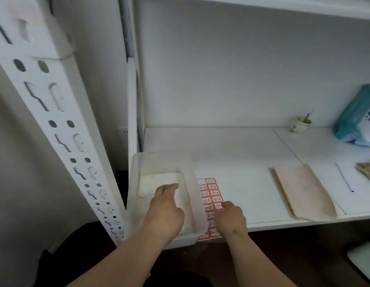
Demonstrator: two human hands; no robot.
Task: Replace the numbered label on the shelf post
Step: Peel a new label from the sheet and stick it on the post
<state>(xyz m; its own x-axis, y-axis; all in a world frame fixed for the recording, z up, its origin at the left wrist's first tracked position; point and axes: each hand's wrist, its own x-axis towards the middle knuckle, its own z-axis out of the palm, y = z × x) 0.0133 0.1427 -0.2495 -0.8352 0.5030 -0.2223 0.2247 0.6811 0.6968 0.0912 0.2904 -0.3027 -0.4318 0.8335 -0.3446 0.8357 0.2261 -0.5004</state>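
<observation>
Fingers (225, 204) of the right hand (231, 219) touch the label sheet (211, 200).

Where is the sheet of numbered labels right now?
The label sheet lies on the shelf board near its front edge, just right of the white tray, with the right hand on it.

White wall (242, 69) behind white shelf board (231, 146), w/ upper shelf (283, 5) at 1 o'clock. Dark floor (283, 255) at 5 o'clock. Light soft, even; grey wall (18, 172) at 9 o'clock.
</observation>
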